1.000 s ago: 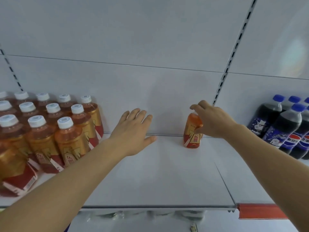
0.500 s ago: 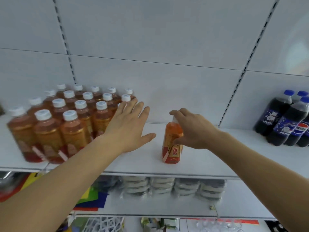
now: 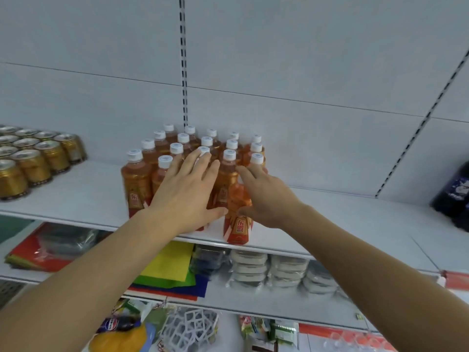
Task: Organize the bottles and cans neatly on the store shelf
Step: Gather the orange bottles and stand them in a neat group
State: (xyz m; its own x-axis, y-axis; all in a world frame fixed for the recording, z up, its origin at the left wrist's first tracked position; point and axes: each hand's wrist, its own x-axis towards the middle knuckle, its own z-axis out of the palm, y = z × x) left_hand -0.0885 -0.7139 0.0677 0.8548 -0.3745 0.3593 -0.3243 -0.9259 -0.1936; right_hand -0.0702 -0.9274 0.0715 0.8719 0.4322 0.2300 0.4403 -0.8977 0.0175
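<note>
Bottle (image 3: 237,219) seemingly at shelf (image 3: 330,219) edge

I am extending both bare forearms forward and upward from the lower corners of the view, and they are converging toward the centre. My left hand (image 3: 186,193) is lying flat with the palm facing away, its fingers (image 3: 203,161) straight and slightly spread and pointing up and to the right, and its thumb is reaching out to the right. My right hand (image 3: 266,196) is sitting just beside it, the wrist bending slightly inward, the index finger pointing up and to the left and the thumb curling in underneath, closing around the single orange bottle (image 3: 238,219). The two thumbs are nearly meeting.
</note>
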